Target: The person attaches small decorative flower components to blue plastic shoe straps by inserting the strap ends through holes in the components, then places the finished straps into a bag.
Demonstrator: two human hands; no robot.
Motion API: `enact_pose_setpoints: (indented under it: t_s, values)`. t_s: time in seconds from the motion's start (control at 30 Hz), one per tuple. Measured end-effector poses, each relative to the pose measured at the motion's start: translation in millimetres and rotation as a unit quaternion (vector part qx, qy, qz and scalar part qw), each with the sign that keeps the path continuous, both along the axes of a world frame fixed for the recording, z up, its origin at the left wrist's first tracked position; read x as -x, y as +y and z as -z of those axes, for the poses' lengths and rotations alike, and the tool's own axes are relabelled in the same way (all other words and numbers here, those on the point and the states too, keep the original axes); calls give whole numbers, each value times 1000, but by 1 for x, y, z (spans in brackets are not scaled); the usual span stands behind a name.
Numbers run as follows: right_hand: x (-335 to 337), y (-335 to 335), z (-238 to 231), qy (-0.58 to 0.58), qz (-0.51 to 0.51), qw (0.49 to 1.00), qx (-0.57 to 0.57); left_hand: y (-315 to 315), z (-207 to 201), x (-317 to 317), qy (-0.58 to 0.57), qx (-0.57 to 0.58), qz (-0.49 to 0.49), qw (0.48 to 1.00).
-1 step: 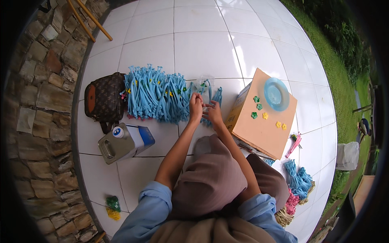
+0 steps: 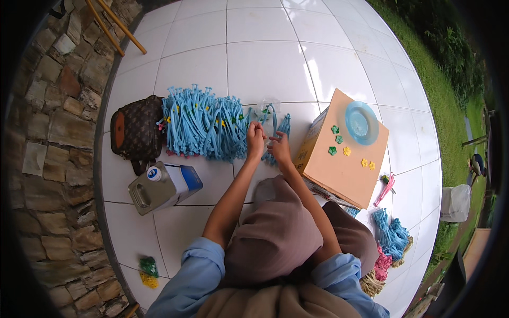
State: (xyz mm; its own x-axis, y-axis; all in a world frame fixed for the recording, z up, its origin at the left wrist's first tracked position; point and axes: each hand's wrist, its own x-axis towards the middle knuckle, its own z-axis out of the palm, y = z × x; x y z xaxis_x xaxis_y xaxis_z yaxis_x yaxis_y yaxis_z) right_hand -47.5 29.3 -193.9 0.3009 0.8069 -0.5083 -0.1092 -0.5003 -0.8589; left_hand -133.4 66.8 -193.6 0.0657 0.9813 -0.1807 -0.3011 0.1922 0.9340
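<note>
My left hand [image 2: 255, 139] is closed in a pinch over the white tiles, on something too small to make out. Close by on its right, my right hand [image 2: 280, 147] has its fingers bent in towards it, and what they grip is hidden. Just beyond my hands lie a clear plastic bag [image 2: 271, 102] and a small bunch of light blue cords [image 2: 285, 123]. Left of my hands stretches a large row of light blue cords [image 2: 193, 124] with knobby ends, dotted with small yellow and green flower pieces.
A cardboard box [image 2: 323, 164] at the right carries a blue plastic bowl [image 2: 360, 124], green flowers [image 2: 339, 139] and yellow flowers [image 2: 347, 151]. Leftward stand a brown patterned bag [image 2: 140, 127] and a metal can [image 2: 161, 188]. More blue cords [image 2: 391, 236] lie lower right.
The fingertips of my right hand have drawn slightly away from my left hand. Everything else stays in place.
</note>
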Motion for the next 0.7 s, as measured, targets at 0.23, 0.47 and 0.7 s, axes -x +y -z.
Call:
enact_pose_setpoints:
  t_s: [0.23,0.47,0.7]
  values:
    - [17,16,22,114,36,990,-74,23,31,30,409,-286,-8,867]
    - [36,33,17,46,97,994,-16,19,16,29,423,-217,88,876]
    - [12,29,-68,-206,9,972,-113,6,-51,15,297,-235,93,921]
